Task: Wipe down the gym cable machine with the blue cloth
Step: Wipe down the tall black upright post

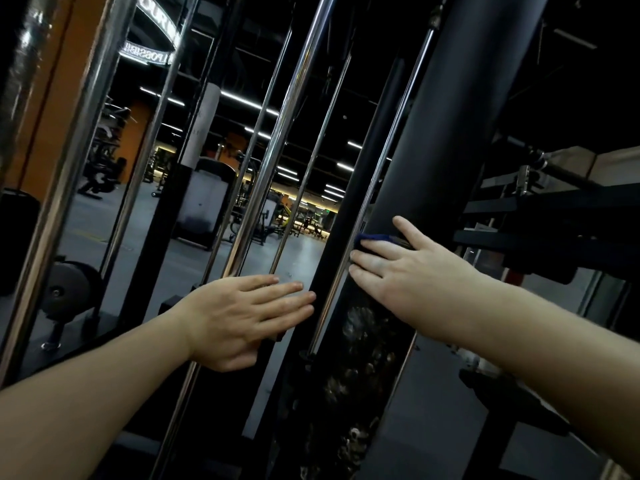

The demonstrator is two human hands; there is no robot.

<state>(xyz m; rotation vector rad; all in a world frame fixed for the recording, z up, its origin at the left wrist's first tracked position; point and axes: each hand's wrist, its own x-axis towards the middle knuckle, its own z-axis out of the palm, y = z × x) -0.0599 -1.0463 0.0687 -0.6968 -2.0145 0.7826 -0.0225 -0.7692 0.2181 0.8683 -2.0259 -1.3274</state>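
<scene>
While right hand (415, 268) presses blue cloth (375, 238) flat-fingered on cable machine upright (433, 150), left hand (242, 317) straight-fingered, holding nothing, beside chrome rod (275, 150).

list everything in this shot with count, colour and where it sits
blue cloth: one, blue, on the black column, mostly hidden under the right hand
black column: one, matte black, right of centre
chrome rods: several, silver, centre and left
weight plate: one, dark grey, low left
pillar: one, white wrap, left background
ceiling lights: many, white strips, background
left hand: one, lower centre, fingers straight, holding nothing
right hand: one, fingers flat, pressing the cloth
</scene>
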